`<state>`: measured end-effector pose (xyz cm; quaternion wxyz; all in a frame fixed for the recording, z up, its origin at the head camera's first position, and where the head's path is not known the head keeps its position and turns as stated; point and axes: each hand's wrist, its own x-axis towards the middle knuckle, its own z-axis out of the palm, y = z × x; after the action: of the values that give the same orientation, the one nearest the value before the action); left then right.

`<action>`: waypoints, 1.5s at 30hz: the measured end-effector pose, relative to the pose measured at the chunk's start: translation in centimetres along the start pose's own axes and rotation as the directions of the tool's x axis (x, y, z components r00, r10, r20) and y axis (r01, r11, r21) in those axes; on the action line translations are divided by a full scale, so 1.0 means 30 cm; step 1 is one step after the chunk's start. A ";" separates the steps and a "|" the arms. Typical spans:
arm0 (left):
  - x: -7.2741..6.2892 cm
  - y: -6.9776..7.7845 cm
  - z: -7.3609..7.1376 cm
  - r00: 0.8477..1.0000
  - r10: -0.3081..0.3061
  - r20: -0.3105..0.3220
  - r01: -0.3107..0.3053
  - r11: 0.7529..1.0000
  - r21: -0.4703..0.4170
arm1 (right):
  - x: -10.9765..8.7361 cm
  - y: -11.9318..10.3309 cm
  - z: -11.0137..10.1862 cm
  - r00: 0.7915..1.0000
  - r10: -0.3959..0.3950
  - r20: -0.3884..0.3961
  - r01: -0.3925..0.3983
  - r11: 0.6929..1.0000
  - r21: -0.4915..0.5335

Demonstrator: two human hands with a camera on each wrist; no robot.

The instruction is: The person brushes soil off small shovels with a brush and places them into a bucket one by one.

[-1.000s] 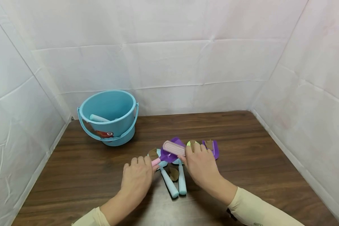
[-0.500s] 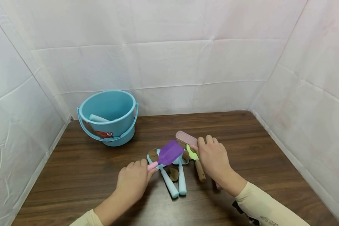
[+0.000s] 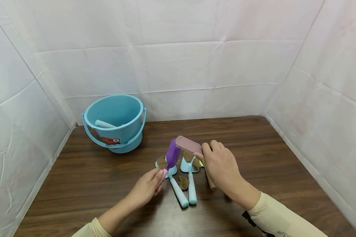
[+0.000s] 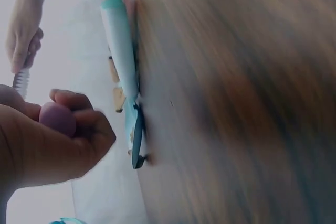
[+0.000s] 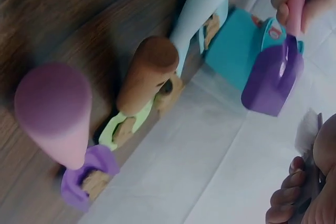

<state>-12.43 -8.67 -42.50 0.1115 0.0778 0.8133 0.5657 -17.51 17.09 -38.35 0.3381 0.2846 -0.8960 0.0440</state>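
My left hand (image 3: 148, 184) grips the pink handle of a small purple shovel (image 3: 173, 153), whose blade is tilted up on its side above the table. In my right hand (image 3: 221, 163) is a pink brush (image 3: 189, 144), bristles downward. Its tip overlaps the blade in the head view; contact cannot be told. Beneath lie two light-blue shovels (image 3: 179, 192) with brown leaf-like pieces (image 3: 183, 182) on and between them. A green-bladed tool with a brown handle (image 5: 149, 74) and another purple shovel (image 5: 102, 158) lie to the right, mostly hidden by my right hand in the head view.
At the back left stands a light-blue bucket (image 3: 133, 131) with its handle hanging down in front and a pale-blue handle (image 3: 104, 124) inside. White cloth walls (image 3: 178, 65) enclose the wooden table (image 3: 255, 138) at the back and sides.
The brush swung right, off the purple blade, then came back left to its edge. My left hand turned over, tipping the purple shovel from flat to sideways.
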 end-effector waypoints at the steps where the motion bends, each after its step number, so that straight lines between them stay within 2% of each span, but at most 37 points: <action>1: 0.000 0.003 0.002 0.999 -0.018 0.033 0.021 0.994 -0.104 | 0.001 -0.006 -0.002 1.000 -0.014 0.005 0.014 1.000 0.013; 3: -0.002 0.009 0.005 0.993 -0.052 0.104 0.080 0.952 -0.294 | 0.000 -0.020 -0.006 0.999 -0.041 0.025 0.040 0.998 0.038; 6: -0.010 0.022 0.008 0.977 -0.067 0.202 0.156 0.869 -0.469 | -0.006 -0.041 -0.003 0.996 -0.076 0.056 0.072 0.995 0.064; 9: -0.019 0.035 0.018 0.962 -0.072 0.264 0.214 0.798 -0.563 | -0.011 -0.064 -0.001 0.991 -0.107 0.078 0.101 0.992 0.073; 11: -0.022 0.041 0.027 0.956 -0.075 0.283 0.236 0.770 -0.593 | -0.015 -0.078 0.002 0.989 -0.127 0.075 0.121 0.990 0.076; 13: -0.024 0.045 0.036 0.953 -0.079 0.292 0.249 0.754 -0.608 | -0.018 -0.092 0.004 0.987 -0.147 0.062 0.142 0.987 0.075; 17: -0.026 0.047 0.053 0.953 -0.092 0.287 0.256 0.751 -0.608 | -0.027 -0.110 0.013 0.987 -0.155 0.035 0.152 0.986 0.065; 26: -0.032 0.043 0.076 0.964 -0.100 0.247 0.231 0.779 -0.583 | -0.039 -0.111 0.029 0.993 -0.119 0.010 0.119 0.993 0.019; 32: -0.046 0.034 0.088 0.965 -0.102 0.242 0.222 0.810 -0.543 | -0.028 -0.055 0.040 0.999 -0.034 0.038 0.035 0.998 -0.043; 37: -0.054 0.034 0.093 0.959 -0.111 0.260 0.240 0.807 -0.539 | -0.012 0.004 0.056 0.999 0.024 0.028 -0.023 0.998 -0.053; 41: -0.054 0.037 0.089 0.957 -0.119 0.265 0.251 0.802 -0.542 | -0.013 -0.001 0.044 1.000 -0.009 0.019 0.010 0.999 -0.040; 45: -0.050 0.039 0.081 0.957 -0.119 0.264 0.253 0.786 -0.563 | -0.020 -0.059 0.016 0.993 -0.121 0.018 0.121 0.992 -0.029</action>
<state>-10.34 -6.45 -42.09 0.2728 0.0187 0.5832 0.7649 -16.46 15.78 -39.31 0.3373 0.3336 -0.8803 0.0076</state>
